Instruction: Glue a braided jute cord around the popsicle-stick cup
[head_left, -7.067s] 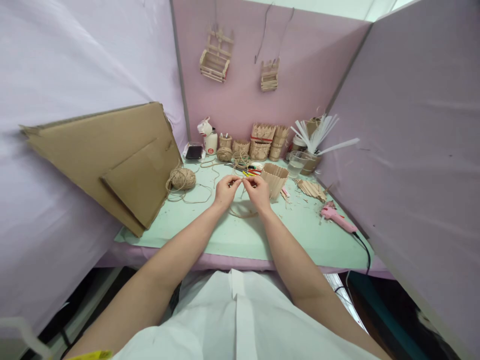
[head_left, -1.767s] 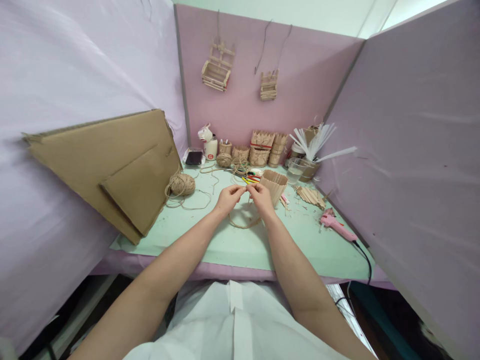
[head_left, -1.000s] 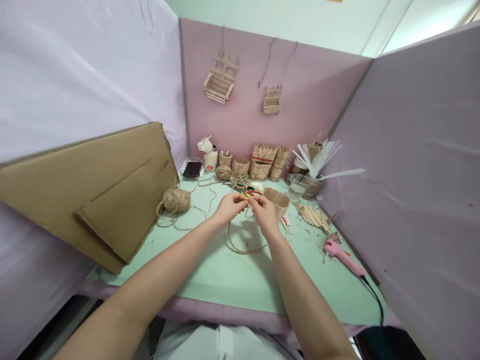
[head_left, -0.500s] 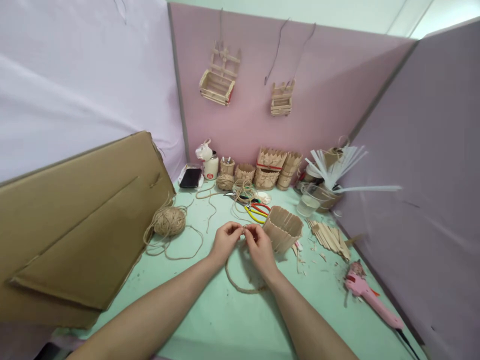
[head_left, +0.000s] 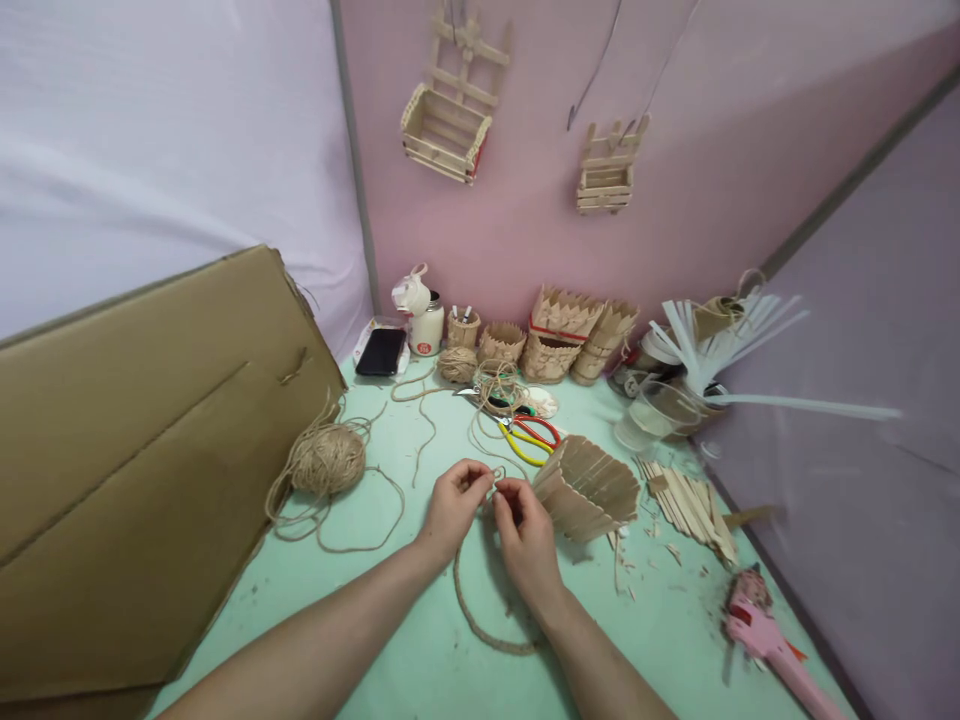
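Note:
My left hand [head_left: 454, 505] and my right hand [head_left: 525, 530] meet above the green table [head_left: 390, 640], fingers pinched on the ends of a braided jute twine loop [head_left: 480, 625] that curves down toward me. A fan-shaped basket of wooden craft sticks [head_left: 589, 487] lies on its side just right of my right hand. A ball of jute twine [head_left: 328, 460] with loose strands sits to the left of my left hand.
Cardboard sheets [head_left: 142, 440] lean at the left. Red and yellow scissors [head_left: 529, 438], loose craft sticks [head_left: 690, 500], a plastic cup [head_left: 652, 420], a pink glue gun [head_left: 769, 640], a phone [head_left: 381, 351] and small stick baskets [head_left: 559, 335] surround the work. Two stick baskets [head_left: 446, 125] hang on the pink wall.
The view has tipped down and closer to the table. Both hands stay pinched together on the twine loop, now lower over the table; the loop hangs longer toward me.

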